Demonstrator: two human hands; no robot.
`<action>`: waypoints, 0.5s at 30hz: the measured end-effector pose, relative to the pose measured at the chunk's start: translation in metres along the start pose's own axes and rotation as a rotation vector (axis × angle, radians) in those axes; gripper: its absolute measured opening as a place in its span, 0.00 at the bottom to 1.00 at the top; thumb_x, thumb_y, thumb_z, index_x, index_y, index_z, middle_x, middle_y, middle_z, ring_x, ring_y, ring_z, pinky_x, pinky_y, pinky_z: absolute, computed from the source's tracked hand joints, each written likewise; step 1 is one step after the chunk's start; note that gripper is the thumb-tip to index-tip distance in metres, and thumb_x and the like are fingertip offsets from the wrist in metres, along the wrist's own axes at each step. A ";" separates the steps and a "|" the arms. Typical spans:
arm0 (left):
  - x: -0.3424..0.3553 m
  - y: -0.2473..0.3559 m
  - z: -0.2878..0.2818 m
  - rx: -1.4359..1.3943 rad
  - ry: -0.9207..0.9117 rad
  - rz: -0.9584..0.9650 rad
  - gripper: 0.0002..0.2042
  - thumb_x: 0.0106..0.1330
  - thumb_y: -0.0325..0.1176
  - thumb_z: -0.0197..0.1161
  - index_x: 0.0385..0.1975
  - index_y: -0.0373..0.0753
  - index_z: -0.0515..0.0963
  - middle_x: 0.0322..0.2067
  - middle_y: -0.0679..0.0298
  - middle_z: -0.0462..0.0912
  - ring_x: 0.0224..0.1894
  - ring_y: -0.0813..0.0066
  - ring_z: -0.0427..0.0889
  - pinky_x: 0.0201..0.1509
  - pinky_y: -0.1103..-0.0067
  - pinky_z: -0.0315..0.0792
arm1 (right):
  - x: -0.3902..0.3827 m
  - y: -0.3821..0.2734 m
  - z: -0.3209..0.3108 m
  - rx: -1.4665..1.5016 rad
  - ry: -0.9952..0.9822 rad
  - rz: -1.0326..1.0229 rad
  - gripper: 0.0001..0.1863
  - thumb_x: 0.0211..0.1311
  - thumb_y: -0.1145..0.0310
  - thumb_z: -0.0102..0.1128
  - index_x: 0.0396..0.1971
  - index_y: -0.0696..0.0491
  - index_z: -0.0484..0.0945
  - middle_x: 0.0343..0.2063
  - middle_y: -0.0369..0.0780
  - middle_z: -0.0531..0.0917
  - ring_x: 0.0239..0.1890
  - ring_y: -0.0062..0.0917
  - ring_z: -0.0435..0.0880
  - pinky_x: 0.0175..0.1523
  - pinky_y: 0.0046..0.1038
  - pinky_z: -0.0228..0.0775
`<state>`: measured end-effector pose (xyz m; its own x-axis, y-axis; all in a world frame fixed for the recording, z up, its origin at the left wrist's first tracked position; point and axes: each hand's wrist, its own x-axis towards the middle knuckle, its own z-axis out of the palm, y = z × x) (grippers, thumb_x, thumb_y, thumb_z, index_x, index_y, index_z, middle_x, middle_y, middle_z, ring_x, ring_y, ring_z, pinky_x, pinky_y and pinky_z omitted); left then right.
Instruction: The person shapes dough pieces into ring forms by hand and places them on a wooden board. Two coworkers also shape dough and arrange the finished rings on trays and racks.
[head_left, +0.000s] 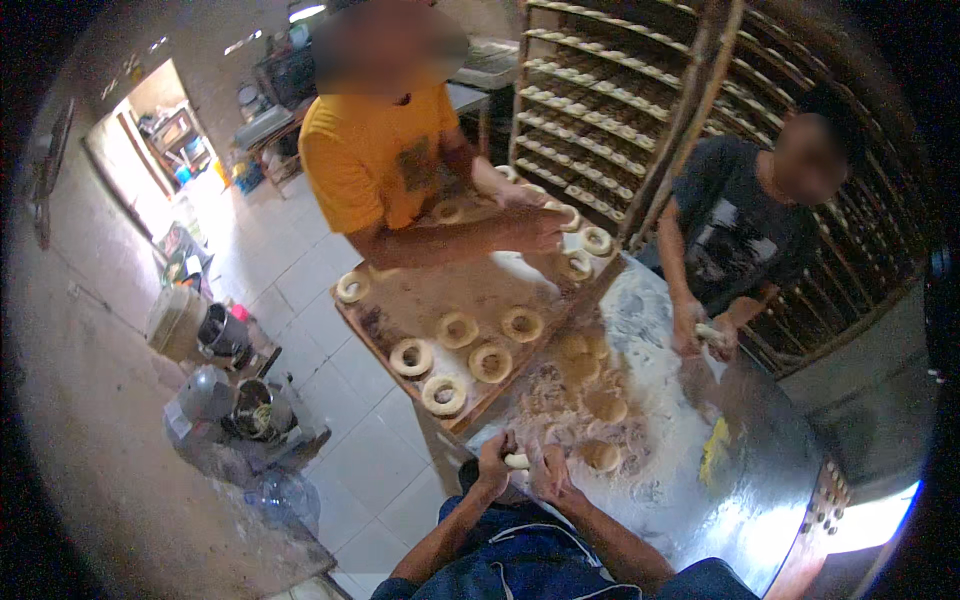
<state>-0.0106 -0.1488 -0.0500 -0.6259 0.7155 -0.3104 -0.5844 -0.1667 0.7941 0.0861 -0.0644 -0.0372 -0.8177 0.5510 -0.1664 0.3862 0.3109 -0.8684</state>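
Close to my body at the table's near edge, a short pale piece of dough (517, 461) spans the gap between my hands. My left hand (494, 466) has its fingers closed around one end of it. The other end is in my right hand (549, 473), which is also closed. Just beyond my hands lies a floury, crumb-covered patch of the metal table (745, 490), with a round brown dough-like piece (602, 457) to the right. Ahead and to the left, several dough rings (444, 395) rest on a wooden board (400, 300).
Across the board, a co-worker in a yellow shirt (370, 160) reaches over the rings. Another in a dark shirt (740, 200) handles dough at the right. Tall racks (590, 100) of shaped dough stand behind them. Buckets (222, 330) sit on the tiled floor at left.
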 end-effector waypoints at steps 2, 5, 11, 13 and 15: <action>0.009 0.033 -0.025 -0.179 -0.110 0.122 0.17 0.72 0.41 0.46 0.22 0.38 0.65 0.18 0.67 0.65 0.23 0.73 0.68 0.29 0.74 0.65 | 0.020 -0.050 0.003 0.093 -0.055 -0.076 0.17 0.65 0.59 0.48 0.27 0.57 0.78 0.21 0.47 0.80 0.25 0.43 0.79 0.30 0.40 0.69; 0.040 0.061 -0.069 0.768 0.023 0.664 0.18 0.72 0.41 0.44 0.20 0.39 0.62 0.17 0.68 0.59 0.22 0.72 0.65 0.28 0.71 0.63 | 0.068 -0.082 0.028 -0.523 -0.308 -0.315 0.17 0.61 0.57 0.48 0.35 0.55 0.79 0.24 0.49 0.81 0.30 0.46 0.81 0.34 0.42 0.72; 0.080 0.147 -0.125 0.789 0.223 0.781 0.18 0.71 0.42 0.44 0.22 0.37 0.66 0.18 0.67 0.61 0.22 0.72 0.66 0.26 0.71 0.65 | 0.156 -0.150 0.077 -0.335 -0.252 -0.563 0.20 0.65 0.54 0.48 0.33 0.57 0.79 0.23 0.46 0.82 0.28 0.35 0.81 0.36 0.36 0.71; 0.099 0.166 -0.159 0.988 0.326 0.858 0.18 0.71 0.43 0.43 0.24 0.37 0.69 0.19 0.67 0.66 0.22 0.73 0.69 0.26 0.72 0.67 | 0.189 -0.150 0.084 0.231 -0.366 -0.346 0.17 0.61 0.57 0.54 0.33 0.57 0.79 0.25 0.44 0.83 0.31 0.29 0.82 0.38 0.34 0.72; 0.104 0.220 -0.145 0.290 0.242 0.619 0.18 0.71 0.42 0.44 0.29 0.34 0.73 0.23 0.64 0.74 0.24 0.72 0.76 0.28 0.72 0.70 | 0.221 -0.169 0.083 0.442 -0.359 -0.308 0.16 0.57 0.59 0.60 0.33 0.58 0.79 0.27 0.43 0.83 0.33 0.25 0.81 0.40 0.32 0.73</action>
<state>-0.2793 -0.2091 0.0168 -0.9139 0.3727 0.1610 0.0537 -0.2821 0.9579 -0.1954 -0.0594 0.0346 -0.9845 0.1701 0.0416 -0.0382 0.0231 -0.9990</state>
